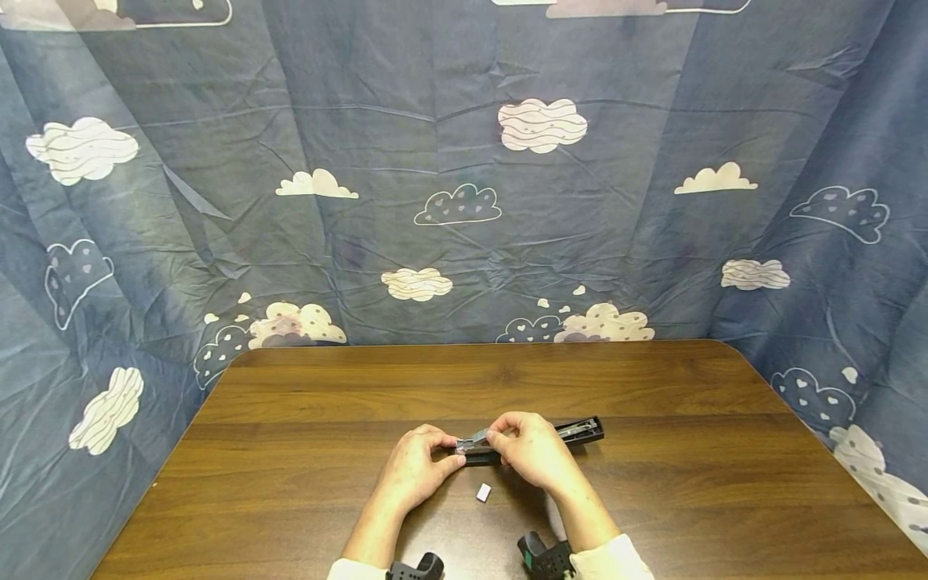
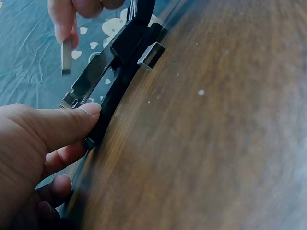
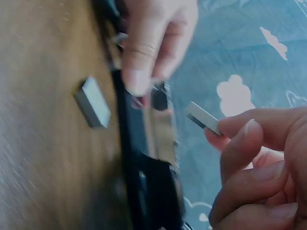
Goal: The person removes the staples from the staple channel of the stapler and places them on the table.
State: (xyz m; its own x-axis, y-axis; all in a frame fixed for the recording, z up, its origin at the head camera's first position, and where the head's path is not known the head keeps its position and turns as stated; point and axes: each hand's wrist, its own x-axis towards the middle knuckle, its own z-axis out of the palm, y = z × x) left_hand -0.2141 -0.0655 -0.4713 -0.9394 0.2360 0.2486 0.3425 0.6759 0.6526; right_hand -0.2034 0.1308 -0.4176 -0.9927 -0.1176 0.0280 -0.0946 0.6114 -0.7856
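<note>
A black stapler [image 1: 582,432] lies opened out on the table, its metal magazine [image 2: 91,76] exposed in the left wrist view. My left hand [image 1: 416,469] grips the stapler's left end between thumb and fingers. Between thumb and forefinger, my right hand [image 1: 535,453] pinches a short strip of staples [image 3: 203,118]. That strip is held just above the magazine, apart from it in the left wrist view. A second small strip of staples [image 1: 483,492] lies on the table in front of the stapler, between the two forearms.
The brown wooden table [image 1: 290,451] has rounded far corners. Behind it and at both sides hangs a blue cloth [image 1: 464,242] printed with clouds. Black wrist cameras [image 1: 547,556] sit on both wrists, close above the tabletop.
</note>
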